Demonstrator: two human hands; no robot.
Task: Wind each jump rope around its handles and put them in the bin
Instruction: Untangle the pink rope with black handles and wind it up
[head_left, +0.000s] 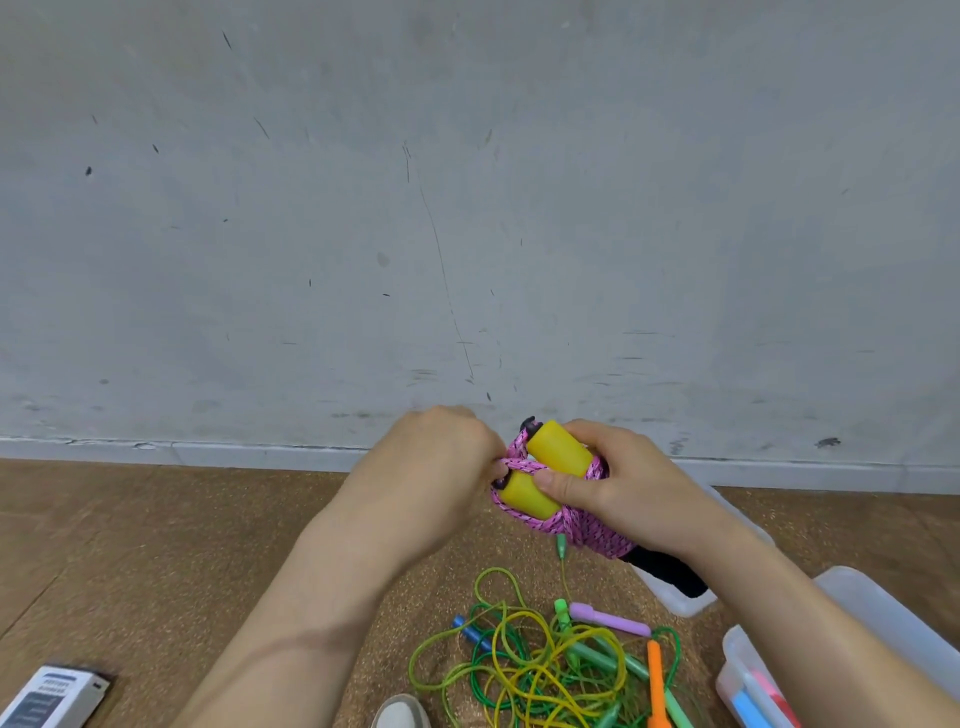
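Right hand (602, 483) grips yellow handles (558, 452); left hand (441, 457) pinches pink rope (519, 452).

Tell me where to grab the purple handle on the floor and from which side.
Pinch the purple handle across its middle, from above. It lies flat on the floor with both long sides bare there. Its left end sits close beside a green handle and loose cords crowd the near side, so an end grip looks awkward.
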